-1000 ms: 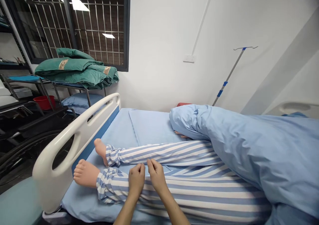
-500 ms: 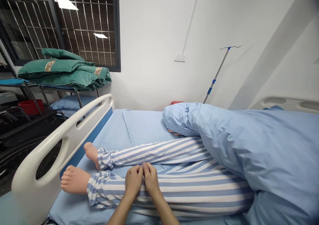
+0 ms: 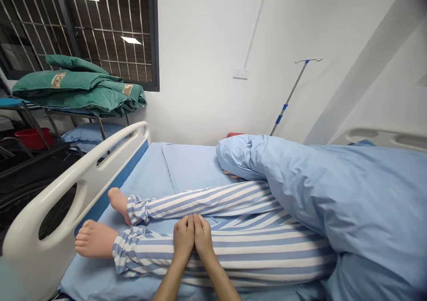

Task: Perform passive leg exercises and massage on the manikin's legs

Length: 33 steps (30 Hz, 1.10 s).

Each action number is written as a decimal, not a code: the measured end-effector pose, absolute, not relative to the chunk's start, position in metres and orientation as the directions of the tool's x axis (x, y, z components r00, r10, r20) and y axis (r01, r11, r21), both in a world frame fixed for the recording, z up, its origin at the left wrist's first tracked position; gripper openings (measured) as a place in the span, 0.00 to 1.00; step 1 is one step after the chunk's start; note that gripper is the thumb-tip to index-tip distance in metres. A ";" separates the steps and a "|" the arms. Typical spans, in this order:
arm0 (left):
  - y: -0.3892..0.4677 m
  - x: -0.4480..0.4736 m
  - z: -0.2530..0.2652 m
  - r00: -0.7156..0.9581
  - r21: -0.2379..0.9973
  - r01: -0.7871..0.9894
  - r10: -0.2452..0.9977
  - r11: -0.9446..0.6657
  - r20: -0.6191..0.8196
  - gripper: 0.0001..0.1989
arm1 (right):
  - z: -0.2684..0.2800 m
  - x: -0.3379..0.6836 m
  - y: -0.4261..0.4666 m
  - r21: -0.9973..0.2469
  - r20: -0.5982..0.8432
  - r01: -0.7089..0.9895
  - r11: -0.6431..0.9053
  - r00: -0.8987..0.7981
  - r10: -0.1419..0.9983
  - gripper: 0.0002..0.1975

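Note:
A figure in blue-and-white striped pyjama trousers lies on a hospital bed [image 3: 190,163], bare feet toward the white footboard [image 3: 66,190]. My left hand [image 3: 183,236] and my right hand [image 3: 203,236] sit pressed side by side on the shin of the near leg [image 3: 267,252]. Their fingers curl over its far side. The near foot [image 3: 91,239] lies left of my hands, and the far leg [image 3: 207,201] runs just behind them. A light blue quilt [image 3: 333,190] covers the body from the thighs up.
Folded green quilts [image 3: 80,92] lie on a metal rack at the left under a barred window, with a red basin [image 3: 31,136] below. An IV pole [image 3: 287,98] leans by the white wall. A white side rail [image 3: 383,137] shows at the right.
My two hands have closed together on the near shin, from slightly apart to touching. The view has shifted a little to the right along the bed.

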<state>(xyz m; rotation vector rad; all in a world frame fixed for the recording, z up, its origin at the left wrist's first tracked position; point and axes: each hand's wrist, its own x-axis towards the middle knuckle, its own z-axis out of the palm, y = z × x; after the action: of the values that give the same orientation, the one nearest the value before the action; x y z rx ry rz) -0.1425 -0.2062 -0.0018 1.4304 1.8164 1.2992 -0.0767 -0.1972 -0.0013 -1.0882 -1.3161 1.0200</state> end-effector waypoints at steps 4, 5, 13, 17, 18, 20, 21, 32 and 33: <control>-0.206 -0.143 0.000 -0.332 0.879 0.477 0.926 0.000 0.180 0.18 | 0.007 -0.071 -0.194 -0.983 0.182 0.008 0.183 -0.065 0.981 0.21; -0.206 -0.143 0.000 -0.329 0.877 0.481 0.927 0.000 0.180 0.19 | 0.013 -0.067 -0.193 -0.985 0.168 0.021 0.172 -0.111 0.979 0.21; -0.207 -0.142 -0.002 -0.328 0.861 0.508 0.921 -0.016 0.211 0.19 | 0.031 -0.026 -0.193 -0.946 0.216 0.209 0.247 -0.162 0.963 0.22; -0.208 -0.141 -0.002 -0.319 0.856 0.516 0.926 -0.008 0.201 0.19 | -0.001 -0.021 -0.192 -0.945 0.221 0.249 0.213 0.003 0.975 0.22; -0.208 -0.140 -0.002 -0.317 0.854 0.521 0.927 -0.006 0.200 0.19 | -0.006 -0.020 -0.192 -0.948 0.219 0.241 0.208 0.016 0.976 0.22; -0.209 -0.140 -0.004 -0.318 0.848 0.529 0.926 -0.004 0.203 0.19 | -0.010 -0.020 -0.192 -0.951 0.217 0.228 0.210 0.009 0.976 0.22; -0.209 -0.140 -0.005 -0.319 0.847 0.531 0.926 -0.004 0.204 0.19 | -0.010 -0.020 -0.191 -0.951 0.221 0.225 0.214 0.005 0.975 0.22; -0.191 -0.111 0.051 -0.300 0.986 0.148 0.946 -0.079 0.121 0.19 | -0.010 -0.019 -0.188 -0.956 0.233 0.189 0.223 0.033 0.972 0.21; -0.190 -0.104 0.055 -0.295 0.991 0.104 0.948 -0.088 0.115 0.19 | -0.009 -0.019 -0.188 -0.958 0.233 0.179 0.223 0.035 0.972 0.21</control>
<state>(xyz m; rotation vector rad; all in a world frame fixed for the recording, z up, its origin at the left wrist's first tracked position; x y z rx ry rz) -0.1037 -0.1902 0.0545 1.1937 1.4518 1.4696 -0.0186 -0.1880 -0.0089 -1.1844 -1.3929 0.9086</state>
